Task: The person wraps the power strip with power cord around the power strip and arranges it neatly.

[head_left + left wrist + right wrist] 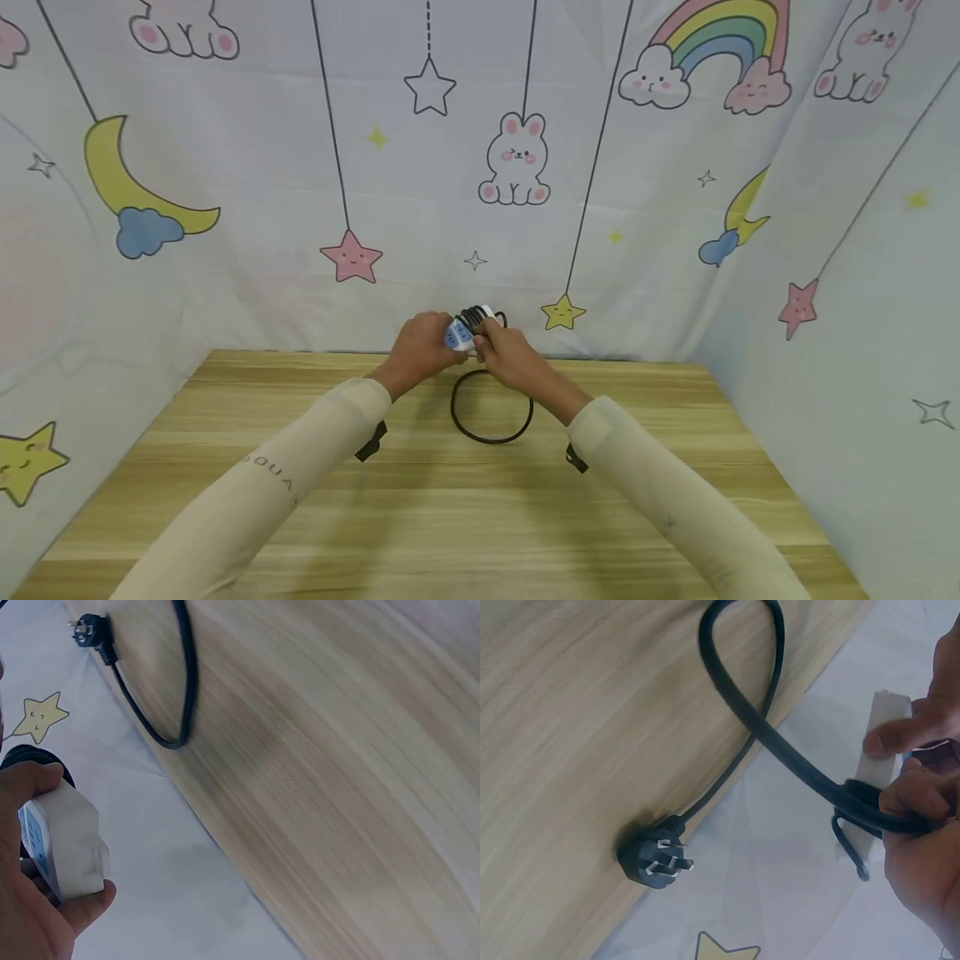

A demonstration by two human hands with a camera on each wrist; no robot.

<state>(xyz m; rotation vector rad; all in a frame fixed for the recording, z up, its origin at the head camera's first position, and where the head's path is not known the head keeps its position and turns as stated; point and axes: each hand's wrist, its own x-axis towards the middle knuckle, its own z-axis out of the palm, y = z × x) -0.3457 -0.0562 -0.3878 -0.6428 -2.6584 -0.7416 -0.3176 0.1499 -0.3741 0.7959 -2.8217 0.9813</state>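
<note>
Above the far edge of the table, my left hand [422,343] grips a white power strip [75,840] with blue socket faces, thumb and fingers around its end. A black power cord [799,765] is wound in several turns around the strip's other part. My right hand [513,357] pinches the cord close beside those turns. From there a loose length hangs in a loop toward the table, and its black three-pin plug [654,859] shows near the table edge in both wrist views. Part of the strip is hidden behind my fingers.
The wood-grain table [450,517] stretches below both forearms. Behind it hangs a white cloth [262,300] printed with stars, rabbits and moons, and cloth walls stand at both sides. Dark straps [371,442] show under the wrists.
</note>
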